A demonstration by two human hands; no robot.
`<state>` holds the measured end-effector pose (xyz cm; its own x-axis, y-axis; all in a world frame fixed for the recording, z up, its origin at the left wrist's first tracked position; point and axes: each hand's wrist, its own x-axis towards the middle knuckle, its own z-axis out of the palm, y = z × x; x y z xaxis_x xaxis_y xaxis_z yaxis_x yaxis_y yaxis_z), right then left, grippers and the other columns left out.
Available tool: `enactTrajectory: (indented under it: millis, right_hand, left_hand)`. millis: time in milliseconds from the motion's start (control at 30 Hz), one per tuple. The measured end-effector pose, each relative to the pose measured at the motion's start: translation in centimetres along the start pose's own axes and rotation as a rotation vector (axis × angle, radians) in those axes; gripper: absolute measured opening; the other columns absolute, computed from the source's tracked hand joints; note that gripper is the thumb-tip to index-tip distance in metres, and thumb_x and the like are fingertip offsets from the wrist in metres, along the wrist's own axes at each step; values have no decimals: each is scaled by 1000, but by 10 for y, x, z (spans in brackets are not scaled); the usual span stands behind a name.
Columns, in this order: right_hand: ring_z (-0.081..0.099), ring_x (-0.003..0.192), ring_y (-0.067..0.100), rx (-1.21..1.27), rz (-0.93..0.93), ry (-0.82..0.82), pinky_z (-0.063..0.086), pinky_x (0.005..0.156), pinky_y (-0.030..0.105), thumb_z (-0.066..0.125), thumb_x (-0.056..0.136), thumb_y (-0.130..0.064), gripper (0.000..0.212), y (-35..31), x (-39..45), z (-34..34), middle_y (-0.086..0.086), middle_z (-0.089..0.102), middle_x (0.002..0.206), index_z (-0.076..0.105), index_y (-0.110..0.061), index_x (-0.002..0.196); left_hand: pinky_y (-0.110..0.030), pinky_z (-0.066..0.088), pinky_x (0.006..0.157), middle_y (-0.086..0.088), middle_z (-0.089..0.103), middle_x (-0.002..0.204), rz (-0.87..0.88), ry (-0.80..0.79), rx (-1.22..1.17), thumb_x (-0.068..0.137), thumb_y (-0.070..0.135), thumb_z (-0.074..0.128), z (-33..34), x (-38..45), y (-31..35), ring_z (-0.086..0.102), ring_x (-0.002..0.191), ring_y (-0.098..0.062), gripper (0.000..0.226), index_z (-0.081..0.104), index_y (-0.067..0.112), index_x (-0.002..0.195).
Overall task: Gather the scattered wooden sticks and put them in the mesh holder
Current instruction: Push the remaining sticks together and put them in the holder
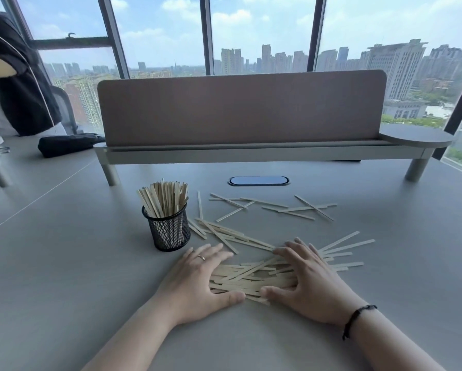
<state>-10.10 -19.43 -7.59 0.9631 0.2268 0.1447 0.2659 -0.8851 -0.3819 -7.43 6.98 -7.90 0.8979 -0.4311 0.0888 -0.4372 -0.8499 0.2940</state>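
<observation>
A black mesh holder (170, 231) stands upright on the grey table, packed with several pale wooden sticks (165, 198). A heap of flat wooden sticks (251, 277) lies between my two hands. My left hand (197, 279) rests flat at the heap's left side, fingers spread, thumb against the sticks. My right hand (307, 279) lies on the heap's right side, fingers spread over the sticks. More sticks (224, 234) lie loose just right of the holder, and another scatter (286, 207) lies farther back.
A raised shelf with a brown divider panel (240, 113) crosses the table's far side. An oval cable port (259, 180) sits behind the sticks. A black pouch (66, 144) lies at the back left, near another person in dark clothing (13, 84).
</observation>
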Motion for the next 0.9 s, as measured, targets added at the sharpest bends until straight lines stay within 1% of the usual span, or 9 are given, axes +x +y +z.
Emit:
enactTrajectory:
  millis: [133, 200, 267, 333, 433, 600, 700, 800, 900]
  right_hand:
    - [32, 135, -1, 145, -73, 32, 19, 103, 6, 59, 67, -85, 83, -22, 7, 12, -21, 44, 135, 49, -36, 133]
    - [44, 124, -3, 197, -73, 31, 33, 102, 13, 60, 70, -79, 73, -29, 10, 18, -24, 46, 130, 52, -37, 130]
    - [48, 119, -2, 196, -71, 38, 38, 102, 19, 57, 73, -77, 68, -29, 10, 20, -24, 47, 130, 52, -38, 129]
    - [47, 121, 0, 151, -75, 49, 36, 101, 17, 55, 76, -76, 65, -23, 9, 19, -23, 48, 132, 52, -38, 128]
    - [46, 122, 6, 94, -65, 87, 33, 100, 16, 52, 80, -71, 57, -14, 10, 19, -19, 51, 130, 54, -36, 124]
    - [49, 122, 9, 154, -40, 125, 33, 98, 17, 55, 87, -61, 45, -17, 14, 21, -16, 54, 128, 56, -33, 122]
    - [46, 127, 3, 111, 4, 214, 25, 115, 29, 42, 85, -72, 53, -15, 9, 15, -20, 56, 127, 56, -36, 121]
    - [47, 133, 10, -18, 218, 345, 15, 121, 43, 43, 85, -75, 58, 0, 5, 4, -15, 57, 131, 54, -36, 125]
    - [30, 145, 17, -57, 421, 216, 10, 121, 47, 35, 81, -81, 70, 15, 4, -4, -8, 46, 145, 46, -37, 135]
  left_hand:
    - [-27, 8, 125, 18, 25, 164, 7, 11, -51, 68, 96, 43, 2, 4, 4, 15, 152, -3, 98, 37, 42, 150]
    - [-24, 12, 123, 18, 32, 162, 19, 25, -75, 69, 95, 43, 2, 5, 5, 20, 151, -3, 96, 44, 39, 147]
    - [-16, 17, 117, 19, 42, 156, 23, 68, -114, 77, 81, 56, 3, 4, 3, 28, 148, -1, 78, 51, 39, 142]
    - [-14, 25, 113, 22, 51, 146, 13, 99, -176, 80, 75, 56, 4, 3, 0, 36, 142, 2, 67, 55, 40, 137]
    - [-22, 34, 114, 26, 52, 141, 8, 69, -237, 77, 74, 52, 3, 1, -1, 39, 138, 4, 68, 56, 41, 136]
    - [-25, 14, 124, 29, 34, 157, 119, -47, -71, 71, 88, 53, 2, 2, 9, 21, 148, 6, 91, 43, 41, 149]
    - [-33, 9, 126, 29, 29, 159, 107, -50, -24, 74, 90, 48, 2, 1, 12, 17, 150, 4, 91, 36, 44, 151]
    - [-41, 2, 127, 27, 25, 161, 17, -24, 41, 73, 93, 42, -2, 0, 8, 14, 152, 0, 93, 29, 47, 153]
    - [-45, -2, 126, 22, 17, 166, -107, -46, 55, 66, 100, 36, -5, -2, -2, 7, 154, -7, 106, 21, 46, 155]
